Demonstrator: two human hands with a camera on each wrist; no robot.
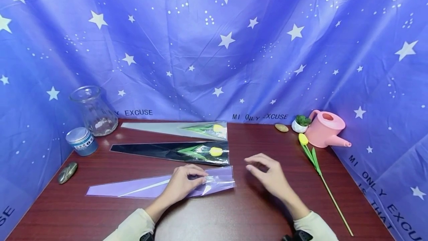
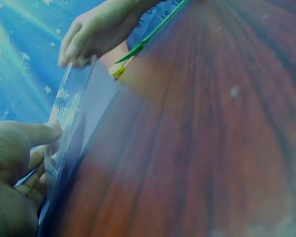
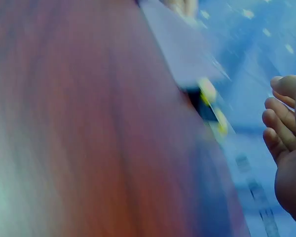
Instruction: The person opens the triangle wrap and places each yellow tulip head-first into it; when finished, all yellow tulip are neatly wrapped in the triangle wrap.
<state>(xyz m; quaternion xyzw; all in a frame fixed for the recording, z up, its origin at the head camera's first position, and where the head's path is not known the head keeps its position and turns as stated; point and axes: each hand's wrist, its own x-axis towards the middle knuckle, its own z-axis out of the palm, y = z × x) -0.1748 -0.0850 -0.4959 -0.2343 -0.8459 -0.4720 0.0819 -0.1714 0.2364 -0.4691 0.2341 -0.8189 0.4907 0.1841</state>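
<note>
My left hand pinches the clear film of a long, tapered purple flower sleeve lying on the table. Its thumb and fingers grip the film near the wide end, also seen in the left wrist view, where the film stands up from the table. Off the sleeve's wide end, my right hand hovers with loosely bent fingers and nothing between them. The right wrist view shows that hand apart from the sleeve. Farther right lies a yellow artificial tulip with green leaves and a long stem.
Behind the purple sleeve lie a black sleeve and a grey sleeve, each holding a yellow tulip. A glass vase, blue jar and dark stone stand left. Back right are a pebble, potted succulent and pink watering can.
</note>
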